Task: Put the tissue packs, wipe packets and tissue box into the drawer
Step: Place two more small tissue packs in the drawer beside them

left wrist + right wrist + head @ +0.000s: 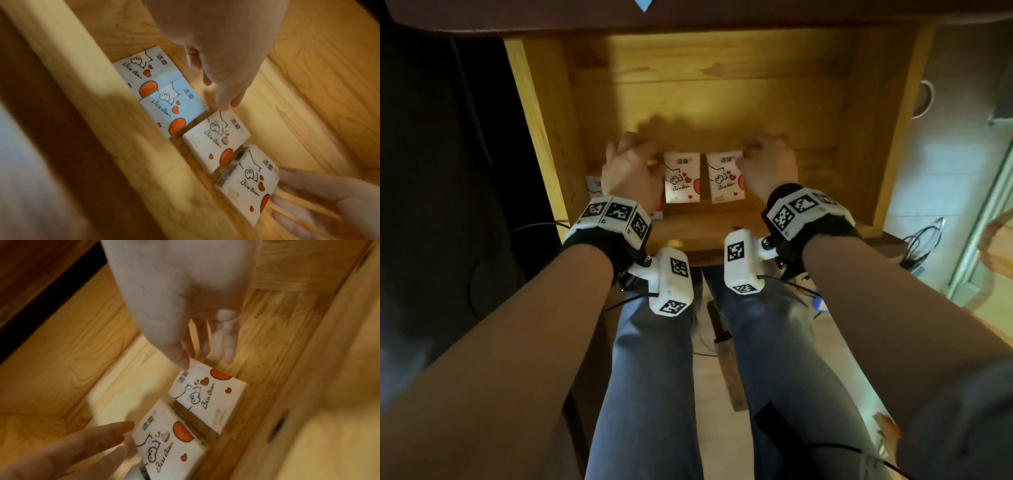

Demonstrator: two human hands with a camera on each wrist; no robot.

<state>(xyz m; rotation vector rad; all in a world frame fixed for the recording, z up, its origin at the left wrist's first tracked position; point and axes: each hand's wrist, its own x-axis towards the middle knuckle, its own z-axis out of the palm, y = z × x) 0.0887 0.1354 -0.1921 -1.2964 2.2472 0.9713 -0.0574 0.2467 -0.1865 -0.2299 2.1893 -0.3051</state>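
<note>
An open wooden drawer holds white tissue packs with red hearts, lying flat in a row along its near wall. My left hand hovers with straight fingers, its fingertips at the far corner of one pack. My right hand is open too, with its thumb tip on the corner of the neighbouring pack. Both packs lie side by side between my hands. Two more packs lie further left, mostly hidden in the head view.
The far part of the drawer floor shows bare wood. A dark desk top overhangs the drawer's back. My legs in jeans are below the drawer front. Cables hang at the right.
</note>
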